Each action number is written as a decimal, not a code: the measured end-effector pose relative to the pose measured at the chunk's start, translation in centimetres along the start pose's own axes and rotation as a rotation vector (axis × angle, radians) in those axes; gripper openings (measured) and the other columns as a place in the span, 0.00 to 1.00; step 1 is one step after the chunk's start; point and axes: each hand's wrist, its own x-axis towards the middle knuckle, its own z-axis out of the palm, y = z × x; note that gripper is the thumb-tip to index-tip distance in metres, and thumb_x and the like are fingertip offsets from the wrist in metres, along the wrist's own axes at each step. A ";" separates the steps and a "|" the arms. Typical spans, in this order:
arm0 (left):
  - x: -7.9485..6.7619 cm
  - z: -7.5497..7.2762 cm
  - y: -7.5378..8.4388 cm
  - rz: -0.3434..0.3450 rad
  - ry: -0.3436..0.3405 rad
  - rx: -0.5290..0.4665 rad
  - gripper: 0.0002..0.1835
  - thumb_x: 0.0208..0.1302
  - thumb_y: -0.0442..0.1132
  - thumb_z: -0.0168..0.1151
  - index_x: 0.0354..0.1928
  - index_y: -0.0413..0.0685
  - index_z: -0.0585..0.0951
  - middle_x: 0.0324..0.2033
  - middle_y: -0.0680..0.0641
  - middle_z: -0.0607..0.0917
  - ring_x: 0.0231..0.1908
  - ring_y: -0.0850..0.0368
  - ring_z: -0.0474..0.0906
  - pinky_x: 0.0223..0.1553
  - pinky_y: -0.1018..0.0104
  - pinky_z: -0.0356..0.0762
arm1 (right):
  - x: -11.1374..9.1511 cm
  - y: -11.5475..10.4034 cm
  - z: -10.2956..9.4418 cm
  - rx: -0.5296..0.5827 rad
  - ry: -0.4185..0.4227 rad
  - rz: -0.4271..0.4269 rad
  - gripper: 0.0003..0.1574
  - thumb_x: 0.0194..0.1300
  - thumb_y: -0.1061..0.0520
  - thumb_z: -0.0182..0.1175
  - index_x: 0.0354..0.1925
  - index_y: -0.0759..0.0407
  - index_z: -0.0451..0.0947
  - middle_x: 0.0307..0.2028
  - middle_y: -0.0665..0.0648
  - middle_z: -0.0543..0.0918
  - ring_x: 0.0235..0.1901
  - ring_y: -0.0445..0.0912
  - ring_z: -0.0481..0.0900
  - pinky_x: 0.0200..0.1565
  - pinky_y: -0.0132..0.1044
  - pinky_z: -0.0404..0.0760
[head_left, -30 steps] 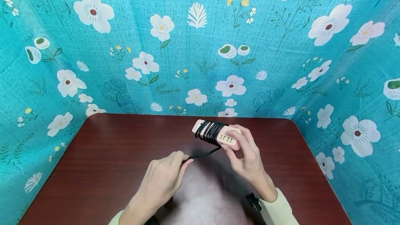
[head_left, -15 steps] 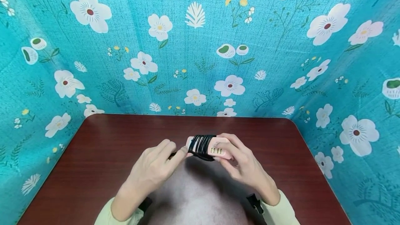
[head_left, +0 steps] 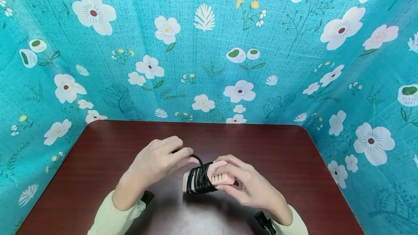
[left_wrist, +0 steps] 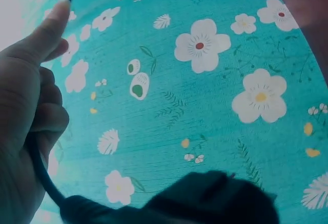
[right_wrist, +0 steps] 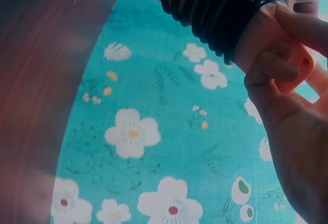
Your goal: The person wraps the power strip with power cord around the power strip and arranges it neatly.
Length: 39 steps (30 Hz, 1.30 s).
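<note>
Item: pink charger block point(head_left: 218, 175), rectangular, with a row of yellowish ports on its near face, held just above the dark red desk point(head_left: 98, 162) near its front middle. Wound about the block's left half: black cable point(head_left: 197, 180), many close turns side by side; the right wrist view shows the same turns point(right_wrist: 220, 8) packed tight round the pink body. Right hand point(head_left: 248, 188): fingers and thumb curled round the block's right end, gripping it, fingertips point(right_wrist: 302, 24) pressed on the casing beside the coil. Left hand point(head_left: 156, 162): raised just left of the block, thumb and forefinger pinching the free run of cable, which leads from the pinch down to the coil; in the left wrist view the cable point(left_wrist: 38, 170) passes through the curled palm and out past the thumb point(left_wrist: 48, 32). Both wrists in pale yellow-green sleeves point(head_left: 111, 217). Surround: turquoise cloth point(head_left: 209, 46) printed with white flowers, hung behind and to either side of the desk.
</note>
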 end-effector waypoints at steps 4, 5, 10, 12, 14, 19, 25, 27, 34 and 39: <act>-0.1 0.4 -0.7 -0.008 0.025 -0.125 0.16 0.75 0.53 0.64 0.33 0.50 0.85 0.22 0.55 0.73 0.21 0.65 0.65 0.21 0.77 0.66 | 0.4 -0.8 0.0 0.074 -0.029 -0.015 0.20 0.67 0.61 0.70 0.56 0.53 0.79 0.55 0.56 0.81 0.52 0.43 0.82 0.54 0.27 0.80; -0.2 0.5 -0.9 -0.020 0.025 -0.173 0.15 0.74 0.52 0.65 0.33 0.50 0.86 0.22 0.55 0.74 0.21 0.66 0.65 0.23 0.78 0.67 | 0.5 -0.9 0.0 0.086 -0.030 -0.024 0.20 0.67 0.62 0.70 0.55 0.53 0.79 0.55 0.56 0.81 0.54 0.44 0.82 0.55 0.29 0.80; -0.2 1.0 -1.3 -0.092 0.032 -0.451 0.10 0.69 0.48 0.71 0.35 0.51 0.88 0.21 0.57 0.78 0.19 0.70 0.66 0.23 0.82 0.64 | 1.0 -1.8 0.0 0.142 -0.031 -0.056 0.20 0.66 0.61 0.71 0.55 0.55 0.80 0.55 0.58 0.82 0.55 0.46 0.82 0.55 0.31 0.82; -0.1 1.2 -1.3 -0.115 0.039 -0.545 0.08 0.67 0.48 0.73 0.36 0.52 0.89 0.20 0.58 0.77 0.19 0.70 0.64 0.22 0.83 0.61 | 1.2 -2.1 -0.1 0.173 -0.031 -0.082 0.20 0.65 0.61 0.71 0.54 0.56 0.80 0.54 0.59 0.82 0.55 0.46 0.82 0.55 0.32 0.83; -0.1 1.4 -1.3 -0.138 0.042 -0.631 0.08 0.66 0.47 0.73 0.36 0.52 0.90 0.19 0.58 0.76 0.19 0.71 0.63 0.21 0.83 0.60 | 1.4 -2.4 -0.1 0.219 -0.030 -0.103 0.20 0.65 0.62 0.72 0.54 0.57 0.79 0.54 0.60 0.82 0.55 0.48 0.82 0.54 0.35 0.83; -0.3 2.2 -1.5 -0.225 0.037 -0.826 0.06 0.62 0.43 0.76 0.38 0.51 0.90 0.19 0.57 0.75 0.20 0.71 0.63 0.21 0.81 0.60 | 1.6 -3.0 -0.3 0.337 0.002 -0.121 0.21 0.62 0.65 0.73 0.52 0.61 0.78 0.54 0.65 0.81 0.56 0.52 0.82 0.50 0.37 0.86; -1.0 4.0 -1.4 -0.293 0.057 -1.010 0.06 0.60 0.36 0.77 0.39 0.48 0.90 0.20 0.55 0.78 0.20 0.69 0.64 0.20 0.77 0.63 | 1.8 -3.2 -0.3 0.519 0.053 -0.121 0.26 0.58 0.74 0.72 0.53 0.68 0.75 0.55 0.74 0.78 0.56 0.57 0.81 0.39 0.35 0.89; -1.1 4.7 -1.4 -0.299 0.072 -1.062 0.05 0.62 0.36 0.75 0.39 0.46 0.90 0.20 0.53 0.78 0.19 0.67 0.64 0.19 0.75 0.63 | 1.9 -3.3 -0.1 0.567 0.073 -0.110 0.27 0.57 0.75 0.71 0.53 0.69 0.74 0.56 0.75 0.77 0.55 0.56 0.81 0.37 0.36 0.89; -1.3 6.1 -1.1 -0.361 0.153 -1.177 0.04 0.66 0.34 0.72 0.39 0.40 0.89 0.22 0.47 0.81 0.20 0.63 0.65 0.18 0.70 0.63 | 2.4 -3.2 0.5 0.652 0.196 -0.136 0.24 0.60 0.75 0.70 0.53 0.72 0.74 0.59 0.75 0.77 0.55 0.54 0.83 0.36 0.38 0.89; -1.3 7.5 -0.1 -0.435 0.235 -1.253 0.09 0.70 0.36 0.68 0.40 0.34 0.87 0.23 0.42 0.80 0.20 0.59 0.67 0.18 0.67 0.65 | 2.5 -3.0 0.6 0.637 0.286 -0.145 0.22 0.61 0.73 0.71 0.52 0.72 0.74 0.60 0.74 0.77 0.55 0.54 0.83 0.34 0.36 0.89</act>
